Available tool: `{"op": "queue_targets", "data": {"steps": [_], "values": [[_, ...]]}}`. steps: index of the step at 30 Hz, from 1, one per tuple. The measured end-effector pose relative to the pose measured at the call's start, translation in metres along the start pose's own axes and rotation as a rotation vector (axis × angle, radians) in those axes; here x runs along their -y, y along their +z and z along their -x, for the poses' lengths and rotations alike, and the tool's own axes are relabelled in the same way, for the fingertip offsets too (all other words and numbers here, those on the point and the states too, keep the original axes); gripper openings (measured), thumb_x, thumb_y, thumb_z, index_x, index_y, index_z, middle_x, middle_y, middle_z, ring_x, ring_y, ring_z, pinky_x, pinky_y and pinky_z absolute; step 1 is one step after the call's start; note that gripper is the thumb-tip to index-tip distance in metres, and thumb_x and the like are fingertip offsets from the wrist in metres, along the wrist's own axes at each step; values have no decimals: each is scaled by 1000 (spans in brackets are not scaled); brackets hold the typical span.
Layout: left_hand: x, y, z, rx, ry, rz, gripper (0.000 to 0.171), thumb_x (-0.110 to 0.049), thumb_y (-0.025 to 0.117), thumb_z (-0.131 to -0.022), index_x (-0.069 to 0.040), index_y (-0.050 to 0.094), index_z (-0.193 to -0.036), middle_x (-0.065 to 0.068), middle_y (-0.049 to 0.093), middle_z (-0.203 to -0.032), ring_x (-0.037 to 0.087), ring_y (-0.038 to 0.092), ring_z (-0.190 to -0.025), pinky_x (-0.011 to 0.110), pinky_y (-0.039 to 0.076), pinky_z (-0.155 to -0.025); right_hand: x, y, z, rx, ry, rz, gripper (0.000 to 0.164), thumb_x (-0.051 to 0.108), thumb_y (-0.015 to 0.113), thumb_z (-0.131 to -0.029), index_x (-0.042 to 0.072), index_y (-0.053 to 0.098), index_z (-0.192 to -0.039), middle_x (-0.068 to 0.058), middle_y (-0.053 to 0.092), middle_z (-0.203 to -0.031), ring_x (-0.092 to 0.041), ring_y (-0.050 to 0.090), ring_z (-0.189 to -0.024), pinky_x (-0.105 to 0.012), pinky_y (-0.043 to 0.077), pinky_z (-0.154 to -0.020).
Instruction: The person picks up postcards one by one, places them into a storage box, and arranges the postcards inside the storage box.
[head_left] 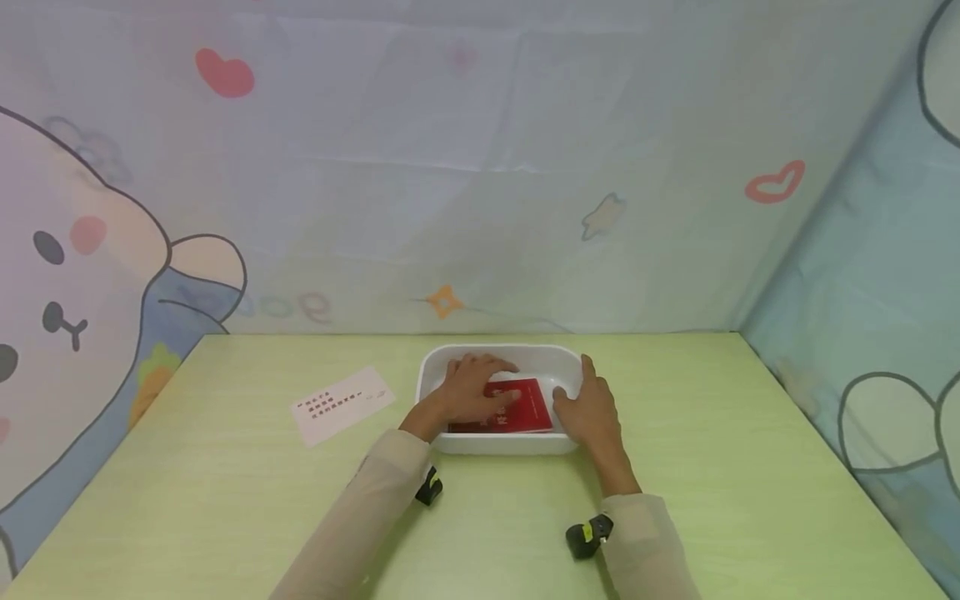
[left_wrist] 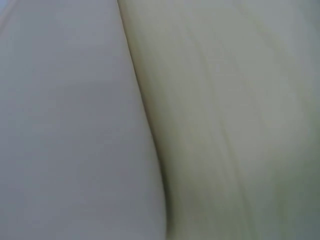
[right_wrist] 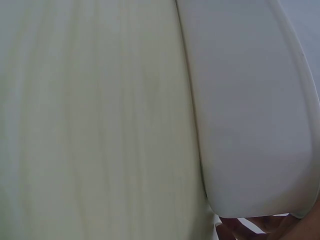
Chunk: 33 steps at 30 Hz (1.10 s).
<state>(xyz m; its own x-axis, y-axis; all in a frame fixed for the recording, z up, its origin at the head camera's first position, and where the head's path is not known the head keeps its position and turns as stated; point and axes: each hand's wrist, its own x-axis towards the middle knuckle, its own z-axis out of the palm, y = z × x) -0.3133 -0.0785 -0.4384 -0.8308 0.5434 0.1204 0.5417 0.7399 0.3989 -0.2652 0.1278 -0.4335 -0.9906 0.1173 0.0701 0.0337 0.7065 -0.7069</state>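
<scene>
A white rectangular tray (head_left: 506, 444) stands near the far side of the table, and a red booklet (head_left: 536, 408) with pale lettering lies inside it. My left hand (head_left: 471, 393) reaches in over the near-left rim, its fingers spread above the booklet and covering its left part. At the tray's right end, my right hand (head_left: 594, 412) holds the wall, thumb on the inner side and fingers outside. The right wrist view shows the tray's outer wall (right_wrist: 255, 115) with some fingers (right_wrist: 270, 223) at its end. Only the tray's wall (left_wrist: 75, 130) and tabletop show in the left wrist view.
A pale card (head_left: 343, 405) with printed red lines lies on the light green table (head_left: 225, 500), left of the tray. A cartoon-print cloth (head_left: 480, 167) hangs behind the table and along its sides. Small black cameras (head_left: 588, 536) sit at both sleeves.
</scene>
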Motion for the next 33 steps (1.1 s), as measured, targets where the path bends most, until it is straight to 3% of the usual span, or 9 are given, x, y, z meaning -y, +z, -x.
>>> {"op": "queue_targets", "data": {"steps": [4, 12, 22, 29, 33], "values": [[-3, -4, 1, -32, 11, 18, 42, -42, 53, -92, -22, 52, -130, 0, 53, -129, 17, 41, -115, 45, 30, -93, 0, 0, 1, -4, -10, 1, 71, 23, 50, -90, 0, 16, -147, -32, 43, -129, -42, 45, -110, -60, 40, -93], [-4, -9, 0, -63, 16, 108, 40, -35, 52, -95, -18, 48, -132, 2, 53, -127, 13, 54, -97, 36, 49, -84, -2, 0, 2, -11, -12, -16, 72, 25, 49, -91, 0, 13, -148, -34, 42, -129, -43, 44, -112, -60, 39, -94], [-3, -21, 1, -82, 20, 154, 39, -31, 51, -96, -16, 48, -131, 3, 56, -120, 12, 56, -95, 34, 51, -81, 2, -5, 0, -23, -20, -42, 71, 25, 49, -90, 1, 15, -148, -34, 43, -128, -44, 44, -113, -60, 37, -95], [0, -29, 7, -117, -27, 186, 39, -29, 52, -96, -15, 48, -132, 4, 55, -120, 15, 56, -97, 38, 50, -83, 4, -5, 2, 6, 3, -64, 71, 25, 48, -91, 0, 14, -148, -35, 40, -131, -44, 41, -117, -61, 35, -97], [2, -32, 9, -141, -8, 184, 38, -28, 51, -97, -13, 48, -131, 5, 56, -118, 16, 56, -97, 40, 50, -84, 3, -5, 2, 5, 15, -61, 70, 26, 47, -91, 0, 14, -148, -34, 40, -132, -44, 40, -118, -61, 34, -98]]}}
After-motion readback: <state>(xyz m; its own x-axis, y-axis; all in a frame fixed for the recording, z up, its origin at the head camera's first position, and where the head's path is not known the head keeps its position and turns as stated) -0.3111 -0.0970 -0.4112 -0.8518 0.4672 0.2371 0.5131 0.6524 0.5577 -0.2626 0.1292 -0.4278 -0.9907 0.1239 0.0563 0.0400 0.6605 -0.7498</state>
